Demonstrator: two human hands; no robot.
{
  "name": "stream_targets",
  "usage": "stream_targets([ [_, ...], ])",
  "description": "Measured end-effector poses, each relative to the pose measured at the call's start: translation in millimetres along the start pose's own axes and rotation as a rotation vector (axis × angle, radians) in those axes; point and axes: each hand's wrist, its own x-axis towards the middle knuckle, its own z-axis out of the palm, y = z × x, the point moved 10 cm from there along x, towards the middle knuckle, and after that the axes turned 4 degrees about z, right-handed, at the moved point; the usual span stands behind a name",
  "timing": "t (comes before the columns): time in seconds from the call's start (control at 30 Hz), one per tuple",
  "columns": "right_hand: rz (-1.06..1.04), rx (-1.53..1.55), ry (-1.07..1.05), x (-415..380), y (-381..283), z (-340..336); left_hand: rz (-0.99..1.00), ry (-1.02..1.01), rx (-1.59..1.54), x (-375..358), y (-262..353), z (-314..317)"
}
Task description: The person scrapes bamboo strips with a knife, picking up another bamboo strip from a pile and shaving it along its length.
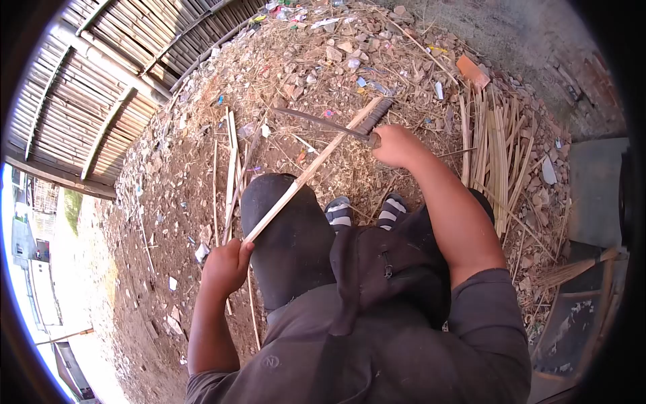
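Observation:
My left hand is closed around the near end of a long, pale split bamboo strip, which slants up across my left knee. In my right hand is the handle of a long knife, its dark narrow blade pointing left and crossing over the strip near its far end. Beside that far end stands a dark, ridged piece, just beyond my right fist. Pale shavings lie on the ground below the knife, in front of my sandalled feet.
A pile of split strips lies to my right, with an orange brick at its top. More strips lie on the left. Rubble and litter cover the ground. A bamboo fence stands at upper left, a wall at upper right.

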Motion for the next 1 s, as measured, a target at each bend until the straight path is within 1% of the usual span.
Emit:
stream_targets([
  [0.03,-0.001,-0.025,0.001,-7,-4,-1,0.008,0.002,-0.02,0,0,0],
  [0.07,-0.074,-0.019,0.134,-17,-20,-7,0.017,0.001,-0.039,0,-1,1],
  [0.17,-0.146,-0.114,-0.004,-32,-52,10,0.031,0.033,-0.034,2,0,6],
  [0.2,-0.098,-0.055,-0.065,-27,-42,8,0.025,0.052,-0.025,-2,1,8],
  [0.27,0.018,0.037,-0.004,-1,1,12,-0.036,0.048,0.005,-6,3,7],
  [0.3,0.072,0.082,0.041,2,5,0,-0.06,0.058,0.022,-4,4,2],
  [0.37,0.009,-0.008,0.032,-4,-3,-3,-0.043,0.046,0.046,-4,4,-2],
  [0.43,-0.055,-0.082,0.057,-24,-35,-7,-0.025,0.034,0.031,-4,4,-1],
  [0.47,-0.116,-0.116,0.043,-28,-44,7,-0.01,0.04,0.015,-2,3,2],
  [0.53,-0.079,-0.064,-0.016,-14,-32,12,0.008,0.048,-0.021,-4,-1,11],
  [0.57,-0.06,-0.04,-0.054,-11,-22,16,-0.013,0.035,-0.007,-10,-4,15],
  [0.6,-0.03,0.069,0.02,-1,0,14,-0.019,0.045,0.008,-7,-4,14],
  [0.7,0.071,0.029,0.0,0,6,-1,-0.029,0.053,0.04,-2,2,1],
  [0.83,-0.149,-0.109,0.027,-27,-46,14,0.016,0.03,-0.002,1,-4,4],
  [0.87,-0.118,-0.048,-0.039,-23,-40,14,0.021,0.023,-0.017,0,-6,8],
  [0.9,-0.059,0.021,-0.07,-15,-19,25,0.002,0.017,-0.028,-7,-8,16],
  [0.93,-0.003,0.088,-0.08,1,8,37,-0.006,0.028,-0.033,-7,-7,17],
  [0.97,0.046,0.154,-0.068,15,23,33,-0.003,0.058,-0.035,0,-5,12],
  [1.0,0.004,0.068,-0.038,12,16,25,-0.023,0.053,-0.031,-1,-4,8],
])
